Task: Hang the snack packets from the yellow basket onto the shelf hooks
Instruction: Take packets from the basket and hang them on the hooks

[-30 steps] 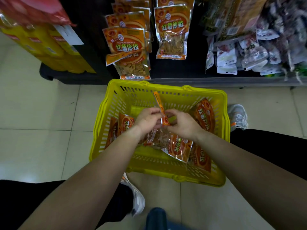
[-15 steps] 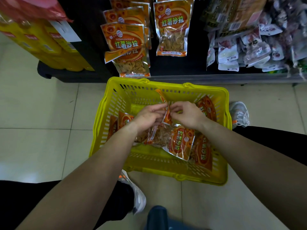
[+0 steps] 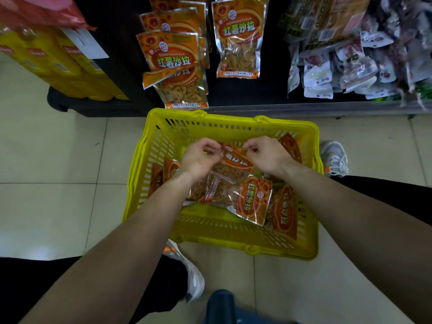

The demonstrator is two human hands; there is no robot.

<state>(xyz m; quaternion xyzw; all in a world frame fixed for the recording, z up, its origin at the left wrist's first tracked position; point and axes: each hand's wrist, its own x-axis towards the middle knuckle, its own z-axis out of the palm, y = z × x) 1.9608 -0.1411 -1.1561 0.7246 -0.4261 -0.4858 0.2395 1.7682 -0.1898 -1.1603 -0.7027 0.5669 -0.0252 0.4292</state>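
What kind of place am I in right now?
Most likely a shop aisle: identical orange snack packets hang in rows on a dark display rack, pale packaged goods hang further right, and a yellow shopping basket stands on the tiled floor.

- Your head camera looks forward and steeply down onto the yellow basket (image 3: 233, 123) on the tiled floor (image 3: 46, 160).
- It sits close: your forearms (image 3: 131, 242) fill the lower frame.
- The shelf (image 3: 304, 108) runs along the top.

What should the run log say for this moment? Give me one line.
phase: pick | left hand: pinches packet top edge | right hand: pinches same edge | basket: on floor, other packets inside | hung: not yet
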